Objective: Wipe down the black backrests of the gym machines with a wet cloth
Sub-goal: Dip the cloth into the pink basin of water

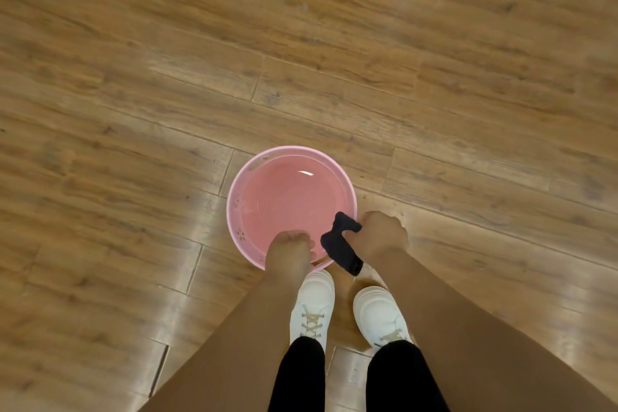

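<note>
A dark, wet-looking cloth (341,244) hangs over the near right rim of a pink basin (234,207) that holds water and stands on the wooden floor. My right hand (381,236) grips the cloth's upper part, and its lower end dangles toward my shoes. My left hand (289,251) is over the basin's near rim with its fingers curled. It does not touch the cloth, and I cannot tell whether it holds the rim. No gym machine or black backrest is in view.
My two white shoes (347,308) stand just behind the basin, with black trouser legs below them. Wooden plank flooring (301,44) surrounds the basin on all sides. A few water drops lie on the floor to the right of the basin.
</note>
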Available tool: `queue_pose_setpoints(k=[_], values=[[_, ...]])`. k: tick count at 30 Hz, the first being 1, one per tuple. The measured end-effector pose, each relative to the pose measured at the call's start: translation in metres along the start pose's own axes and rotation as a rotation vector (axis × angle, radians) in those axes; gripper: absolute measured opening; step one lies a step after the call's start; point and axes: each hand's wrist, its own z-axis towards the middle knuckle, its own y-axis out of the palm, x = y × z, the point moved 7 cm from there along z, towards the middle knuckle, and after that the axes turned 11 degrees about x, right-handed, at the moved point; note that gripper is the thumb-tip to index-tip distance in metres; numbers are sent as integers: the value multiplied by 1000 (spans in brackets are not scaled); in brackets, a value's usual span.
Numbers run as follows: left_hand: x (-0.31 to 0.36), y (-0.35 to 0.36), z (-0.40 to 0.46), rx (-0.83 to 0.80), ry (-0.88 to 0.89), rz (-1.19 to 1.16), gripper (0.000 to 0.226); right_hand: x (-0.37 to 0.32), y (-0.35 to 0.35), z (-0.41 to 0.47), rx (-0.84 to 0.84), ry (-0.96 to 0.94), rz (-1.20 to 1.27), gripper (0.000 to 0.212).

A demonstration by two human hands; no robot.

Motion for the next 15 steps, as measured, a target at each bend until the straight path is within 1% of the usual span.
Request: queue_pose_setpoints(k=[2,4,7,10,11,12,14,15], values=[[4,0,-1,-17,33,8,29,-7,-5,-7,27,-17,147,24],[12,2,-8,-28,98,52,31,-16,-10,-15,56,-44,369,31],[42,5,-39,-108,319,79,34,-31,-33,-34,56,-38,746,26],[81,-2,-89,-200,534,65,27,-45,-75,-64,-20,-82,1036,8],[94,-8,-108,-221,588,63,26,-51,-95,-78,-54,-117,1095,7],[105,-16,-128,-237,631,46,24,-56,-116,-93,-87,-162,1143,11],[127,-37,-168,-263,655,-1,17,-67,-162,-127,-141,-243,1203,15],[138,-46,-190,-273,650,-17,18,-71,-185,-144,-158,-263,1212,16]])
